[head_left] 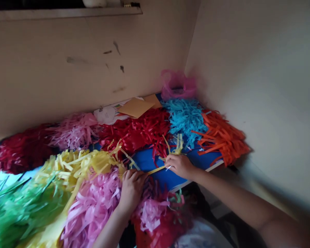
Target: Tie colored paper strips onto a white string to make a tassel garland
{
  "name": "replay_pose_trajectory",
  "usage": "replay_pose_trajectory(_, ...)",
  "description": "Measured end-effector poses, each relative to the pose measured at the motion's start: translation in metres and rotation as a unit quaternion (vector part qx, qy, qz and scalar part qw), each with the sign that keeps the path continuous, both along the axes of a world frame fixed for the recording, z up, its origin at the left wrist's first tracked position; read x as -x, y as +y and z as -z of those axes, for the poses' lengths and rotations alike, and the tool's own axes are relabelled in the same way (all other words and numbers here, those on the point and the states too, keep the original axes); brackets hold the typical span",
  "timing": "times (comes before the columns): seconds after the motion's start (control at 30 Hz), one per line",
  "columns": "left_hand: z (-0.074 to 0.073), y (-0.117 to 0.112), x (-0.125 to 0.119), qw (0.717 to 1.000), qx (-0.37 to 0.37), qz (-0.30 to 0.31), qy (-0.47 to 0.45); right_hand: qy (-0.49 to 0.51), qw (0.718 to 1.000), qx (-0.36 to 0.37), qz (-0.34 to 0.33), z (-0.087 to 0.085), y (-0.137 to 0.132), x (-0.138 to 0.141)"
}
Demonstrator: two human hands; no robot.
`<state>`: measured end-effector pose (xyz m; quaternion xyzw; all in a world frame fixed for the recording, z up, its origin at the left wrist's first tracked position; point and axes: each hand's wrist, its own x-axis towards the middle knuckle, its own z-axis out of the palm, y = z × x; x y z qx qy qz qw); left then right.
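A narrow yellow paper strip point(156, 170) stretches between my two hands above the blue tabletop point(144, 159). My left hand point(133, 186) is closed on its left end, beside a yellow fringe pile point(93, 160) and a pink fringe pile point(95, 199). My right hand point(179, 166) pinches the other end, with a small white bit showing at the fingertips. Just behind the right hand stands a small tuft of yellow strips point(179, 146); whether the hand holds it too I cannot make out.
Along the wall lie dark red point(23, 148), light pink point(76, 131), red point(142, 129), blue point(186, 119) and orange fringe piles point(222, 136). Behind them are a brown envelope point(136, 107) and a pink plastic bag point(179, 86). Green fringe point(28, 203) covers the left front. A shelf point(67, 13) juts out above.
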<state>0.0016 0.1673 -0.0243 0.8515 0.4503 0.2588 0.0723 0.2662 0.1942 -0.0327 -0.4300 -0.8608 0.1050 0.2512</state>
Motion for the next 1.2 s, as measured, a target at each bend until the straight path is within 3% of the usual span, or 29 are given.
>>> replay_pose_trajectory(0.27, 0.002, 0.003, -0.004, 0.997, 0.034, -0.051, -0.042, 0.006, 0.994, 0.107, 0.026, -0.007, 0.002, 0.000)
replay_pose_trajectory(0.5, -0.009, 0.012, -0.014, 0.991, 0.085, -0.102, 0.006, -0.060, 0.981, 0.164, 0.088, -0.019, 0.009, 0.013)
replay_pose_trajectory(0.6, -0.017, 0.013, -0.021, 0.988, 0.090, -0.117, 0.034, -0.092, 0.979, 0.162, 0.084, -0.027, 0.011, 0.019)
replay_pose_trajectory(0.8, -0.027, 0.004, -0.027, 0.994, 0.034, -0.009, 0.106, -0.142, 0.983, 0.116, -0.020, -0.037, 0.004, 0.020)
replay_pose_trajectory(0.9, -0.026, 0.004, -0.031, 0.991, 0.004, 0.007, 0.133, -0.155, 0.982, 0.094, -0.046, -0.033, 0.005, 0.021)
replay_pose_trajectory(1.07, -0.022, 0.016, -0.042, 0.990, -0.041, 0.019, 0.137, -0.141, 0.986, 0.083, -0.013, -0.032, 0.010, 0.031)
replay_pose_trajectory(1.13, -0.029, 0.017, -0.040, 0.989, -0.061, 0.015, 0.134, -0.127, 0.988, 0.082, 0.007, -0.043, 0.002, 0.031)
replay_pose_trajectory(1.2, -0.045, 0.012, -0.031, 0.990, -0.095, 0.006, 0.108, -0.040, 0.995, 0.086, 0.027, -0.062, -0.014, 0.021)
